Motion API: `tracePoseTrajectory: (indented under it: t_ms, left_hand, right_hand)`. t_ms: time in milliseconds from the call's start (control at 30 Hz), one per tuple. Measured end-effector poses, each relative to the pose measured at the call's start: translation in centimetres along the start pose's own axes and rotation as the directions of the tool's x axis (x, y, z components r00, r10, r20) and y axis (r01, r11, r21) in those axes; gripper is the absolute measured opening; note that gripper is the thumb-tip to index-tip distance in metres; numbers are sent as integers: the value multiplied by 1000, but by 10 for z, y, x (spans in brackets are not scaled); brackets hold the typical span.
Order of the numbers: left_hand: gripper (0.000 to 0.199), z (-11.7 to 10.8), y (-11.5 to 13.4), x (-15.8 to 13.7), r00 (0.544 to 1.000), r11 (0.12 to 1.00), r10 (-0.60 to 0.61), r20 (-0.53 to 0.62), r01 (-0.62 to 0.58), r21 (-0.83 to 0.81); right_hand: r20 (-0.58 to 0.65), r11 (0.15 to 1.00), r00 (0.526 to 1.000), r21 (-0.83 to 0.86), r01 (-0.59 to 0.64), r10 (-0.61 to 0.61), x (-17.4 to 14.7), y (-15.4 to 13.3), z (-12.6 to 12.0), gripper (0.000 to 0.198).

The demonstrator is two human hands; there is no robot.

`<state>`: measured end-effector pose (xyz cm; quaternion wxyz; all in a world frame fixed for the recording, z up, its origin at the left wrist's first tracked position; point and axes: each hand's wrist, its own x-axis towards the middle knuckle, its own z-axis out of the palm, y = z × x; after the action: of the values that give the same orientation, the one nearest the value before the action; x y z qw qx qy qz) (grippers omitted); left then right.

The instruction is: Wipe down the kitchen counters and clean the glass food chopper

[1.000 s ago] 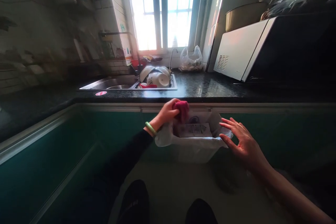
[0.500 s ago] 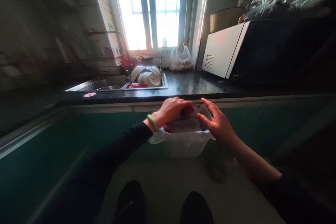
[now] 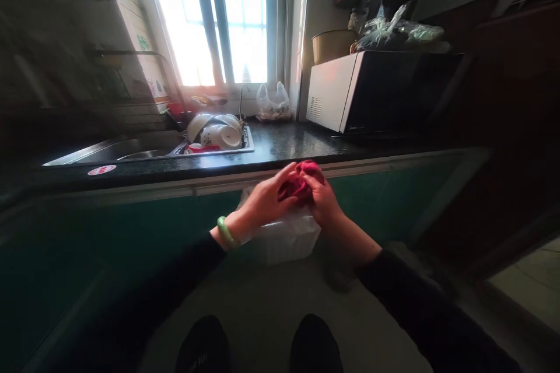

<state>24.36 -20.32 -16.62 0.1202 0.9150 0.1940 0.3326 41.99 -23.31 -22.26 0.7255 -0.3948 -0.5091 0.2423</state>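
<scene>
Both hands are at a bunched-up red cloth [image 3: 307, 166], held above a translucent white bin [image 3: 286, 242] with a plastic liner over its rim. My left hand [image 3: 266, 198], below a green bangle [image 3: 226, 232], curves round the cloth's left side with its fingers against it. Gripping the right side, my right hand [image 3: 324, 201] presses its thumb on top. The underside of the cloth is hidden by my hands. What lies in the bin cannot be made out.
A dark countertop [image 3: 280, 139] edges the space just beyond my hands, above green cabinets [image 3: 367, 189]. On it are a sink [image 3: 144, 145], a rack of washed bowls [image 3: 223, 135], a plastic bag [image 3: 273, 102] and a microwave [image 3: 394, 93]. My shoes [image 3: 315, 344] are below.
My right hand, earlier open and apart, has closed on the red cloth. The cloth has come up above the bin into the light. The view has swung right.
</scene>
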Motion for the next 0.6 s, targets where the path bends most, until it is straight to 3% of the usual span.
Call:
tracePoseTrajectory:
  t_ms: [67, 100, 167, 200, 267, 300, 333, 367, 467, 600]
  left_hand:
    - [56, -6, -17, -22, 991, 984, -101, -90, 113, 140]
    - [46, -9, -28, -32, 980, 957, -157, -121, 181, 227]
    - [37, -12, -47, -48, 958, 880, -250, -139, 285, 380]
    - [36, -12, -55, -54, 950, 844, -281, -135, 311, 436]
    - [39, -10, -66, -58, 947, 803, -299, -117, 316, 505]
    - [40, -8, -69, -58, 949, 793, -297, -108, 308, 526]
    - [42, -7, -70, -57, 950, 785, -297, -97, 301, 542]
    - [43, -6, -71, -54, 951, 778, -299, -84, 294, 556]
    - [45, -9, -70, -47, 945, 745, -324, -47, 285, 603]
    - [35, -18, -69, -40, 926, 689, -379, -1, 282, 667]
  right_hand:
    - [-147, 969, 975, -208, 136, -168, 8, -2, -13, 34]
    - [-129, 922, 955, -324, 214, -267, 12, -2, -18, 27]
    - [141, 772, 899, -467, 431, -416, 21, 0, -18, 14]
    - [334, 696, 837, -466, 546, -434, 26, 3, -13, 11]
    - [653, 578, 652, -380, 723, -385, 37, 11, 8, 11]
    - [750, 531, 569, -347, 773, -338, 41, 17, 21, 15]
    - [809, 490, 514, -339, 803, -285, 46, 22, 33, 19]
    - [840, 454, 491, -354, 818, -231, 50, 28, 44, 22]
    - [830, 384, 546, -469, 795, -117, 57, 37, 56, 27]
    - [755, 420, 642, -544, 726, -134, 50, 31, 21, 26]
